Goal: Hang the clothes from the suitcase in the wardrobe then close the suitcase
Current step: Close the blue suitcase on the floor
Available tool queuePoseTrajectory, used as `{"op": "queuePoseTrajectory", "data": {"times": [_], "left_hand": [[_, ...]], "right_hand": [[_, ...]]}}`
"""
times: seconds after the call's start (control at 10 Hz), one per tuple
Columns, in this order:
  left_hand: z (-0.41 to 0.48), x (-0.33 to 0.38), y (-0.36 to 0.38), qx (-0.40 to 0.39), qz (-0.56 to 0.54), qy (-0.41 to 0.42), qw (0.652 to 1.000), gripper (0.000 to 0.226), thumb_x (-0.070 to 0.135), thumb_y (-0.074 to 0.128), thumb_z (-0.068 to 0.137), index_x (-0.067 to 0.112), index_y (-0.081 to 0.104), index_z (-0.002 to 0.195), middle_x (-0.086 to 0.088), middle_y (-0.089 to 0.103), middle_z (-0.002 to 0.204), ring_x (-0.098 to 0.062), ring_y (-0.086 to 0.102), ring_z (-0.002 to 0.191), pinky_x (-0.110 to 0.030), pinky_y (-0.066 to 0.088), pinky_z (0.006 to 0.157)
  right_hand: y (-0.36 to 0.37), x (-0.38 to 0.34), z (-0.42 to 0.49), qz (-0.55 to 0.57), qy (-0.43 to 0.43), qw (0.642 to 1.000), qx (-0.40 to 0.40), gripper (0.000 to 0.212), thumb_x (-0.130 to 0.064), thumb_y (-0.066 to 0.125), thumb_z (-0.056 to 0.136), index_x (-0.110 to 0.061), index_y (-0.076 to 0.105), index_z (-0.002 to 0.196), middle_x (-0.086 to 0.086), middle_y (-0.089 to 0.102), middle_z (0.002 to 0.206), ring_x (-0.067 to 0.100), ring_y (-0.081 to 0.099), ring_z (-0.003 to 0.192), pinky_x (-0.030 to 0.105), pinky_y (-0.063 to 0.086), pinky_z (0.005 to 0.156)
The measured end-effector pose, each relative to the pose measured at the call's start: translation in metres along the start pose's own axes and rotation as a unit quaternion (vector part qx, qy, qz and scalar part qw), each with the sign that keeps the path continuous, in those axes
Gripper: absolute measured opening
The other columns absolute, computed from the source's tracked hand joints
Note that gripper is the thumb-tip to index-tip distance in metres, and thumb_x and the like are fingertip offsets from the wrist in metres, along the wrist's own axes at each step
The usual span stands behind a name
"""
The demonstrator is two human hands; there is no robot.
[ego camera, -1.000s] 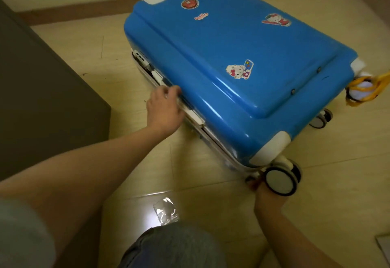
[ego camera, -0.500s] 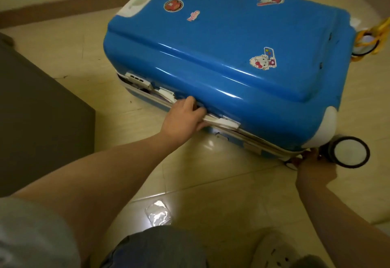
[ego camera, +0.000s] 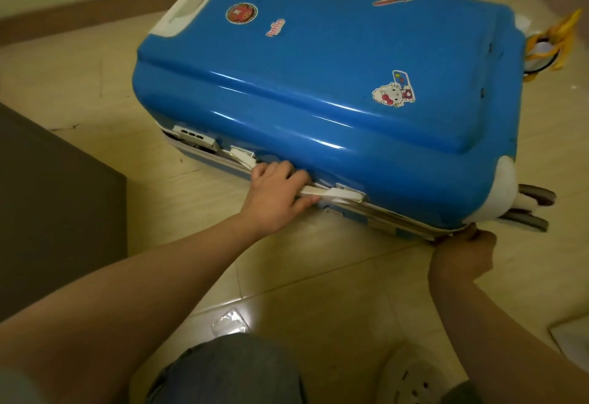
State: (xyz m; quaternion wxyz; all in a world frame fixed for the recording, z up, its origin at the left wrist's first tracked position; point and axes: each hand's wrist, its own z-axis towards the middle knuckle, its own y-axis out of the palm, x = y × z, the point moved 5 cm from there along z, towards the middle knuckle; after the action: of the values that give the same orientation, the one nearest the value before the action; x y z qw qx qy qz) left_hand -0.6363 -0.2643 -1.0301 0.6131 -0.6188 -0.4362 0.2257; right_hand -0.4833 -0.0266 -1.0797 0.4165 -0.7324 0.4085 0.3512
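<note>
Suitcase (ego camera: 318, 85) lay flat on the floor (ego camera: 318, 276), blue lid down, stickers up, wheels (ego camera: 535, 199) at right. Left hand (ego camera: 274, 193) gripped the white side handle (ego camera: 331, 195) on the near edge: fingers together and curled over it, thumb underneath. Right hand (ego camera: 462, 254) sat at the near corner just beside the wheels, touching the seam; fingers tucked out of sight, grip unclear. Dark cabinet (ego camera: 47, 212) at left. Clear wrapper (ego camera: 229, 324) on the floor near the knee (ego camera: 229, 371).
</note>
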Motion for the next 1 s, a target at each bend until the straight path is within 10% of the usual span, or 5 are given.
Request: {"op": "queuePoseTrajectory", "data": {"times": [0.3, 0.5, 0.7, 0.9, 1.0], "left_hand": [[-0.007, 0.027, -0.004, -0.020, -0.026, -0.004, 0.999, 0.031, 0.047, 0.045, 0.093, 0.027, 0.053, 0.116, 0.002, 0.048, 0.117, -0.016, 0.040, 0.119, -0.033, 0.020, 0.105], [-0.016, 0.080, 0.012, -0.101, -0.044, 0.037, 0.993, 0.044, 0.033, 0.042, 0.096, 0.027, 0.038, 0.139, -0.006, 0.045, 0.131, -0.025, 0.037, 0.128, -0.034, 0.020, 0.107], [-0.021, 0.099, 0.004, -0.202, -0.211, 0.102, 0.951, 0.041, 0.023, 0.045, 0.097, 0.019, 0.044, 0.138, -0.007, 0.051, 0.138, -0.024, 0.049, 0.125, -0.035, 0.040, 0.104], [-0.022, 0.032, -0.057, 0.109, -0.129, 0.035, 0.985, 0.034, 0.028, 0.040, 0.093, 0.022, 0.064, 0.116, 0.001, 0.068, 0.111, -0.022, 0.062, 0.104, -0.032, 0.049, 0.077], [-0.019, -0.024, -0.080, 0.189, -0.093, -0.096, 0.973, 0.028, 0.023, 0.047, 0.094, 0.020, 0.062, 0.117, -0.004, 0.061, 0.114, -0.025, 0.052, 0.110, -0.032, 0.041, 0.082]], "right_hand": [[-0.003, 0.001, -0.001, 0.064, 0.051, 0.996, 0.048, 0.026, -0.022, 0.034, 0.097, -0.032, 0.041, 0.073, -0.008, 0.041, 0.075, 0.013, 0.042, 0.073, 0.025, 0.034, 0.059], [0.065, 0.027, -0.066, 0.244, 0.219, 0.939, -0.104, 0.038, -0.013, 0.037, 0.098, -0.044, 0.025, 0.080, -0.021, 0.031, 0.089, -0.002, 0.038, 0.079, 0.021, 0.037, 0.084], [0.092, 0.042, -0.127, 0.202, 0.156, 0.927, -0.274, 0.072, 0.012, 0.066, 0.072, -0.045, 0.024, 0.082, -0.048, 0.033, 0.089, -0.042, 0.019, 0.087, -0.008, 0.020, 0.081], [0.089, 0.011, -0.138, 0.287, 0.206, 0.934, -0.059, 0.009, -0.022, 0.041, 0.097, -0.017, 0.042, 0.105, 0.009, 0.050, 0.108, 0.019, 0.054, 0.086, 0.026, 0.047, 0.067], [0.097, 0.007, -0.143, 0.246, 0.240, 0.935, -0.090, 0.023, -0.025, 0.032, 0.099, -0.017, 0.043, 0.117, 0.008, 0.050, 0.113, 0.025, 0.050, 0.102, 0.037, 0.050, 0.090]]}}
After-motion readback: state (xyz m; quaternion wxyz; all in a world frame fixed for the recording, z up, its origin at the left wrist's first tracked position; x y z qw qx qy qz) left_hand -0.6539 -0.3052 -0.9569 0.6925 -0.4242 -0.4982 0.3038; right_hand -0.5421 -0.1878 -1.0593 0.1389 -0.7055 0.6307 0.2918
